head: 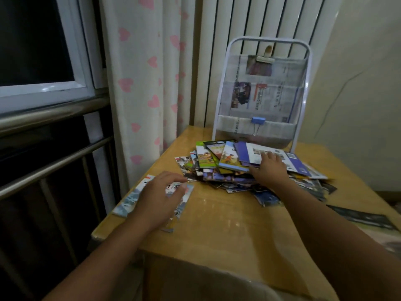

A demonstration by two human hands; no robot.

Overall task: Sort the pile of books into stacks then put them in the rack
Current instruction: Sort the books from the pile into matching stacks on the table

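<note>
A loose pile of thin colourful books (225, 168) lies on the far half of a wooden table (227, 231). Behind it stands a white-framed rack (261, 92) lined with newspaper and held by clips. My right hand (268, 168) rests on the pile, its fingers lying on a white and blue book (290, 159) at the top. My left hand (159, 198) hovers with relaxed fingers over a separate small stack with a pale blue cover (132, 198) near the table's left edge.
A curtain with pink hearts (147, 83) and a white radiator hang behind the table. A window with metal rails is at the left. A dark flat item (364, 218) lies at the table's right edge.
</note>
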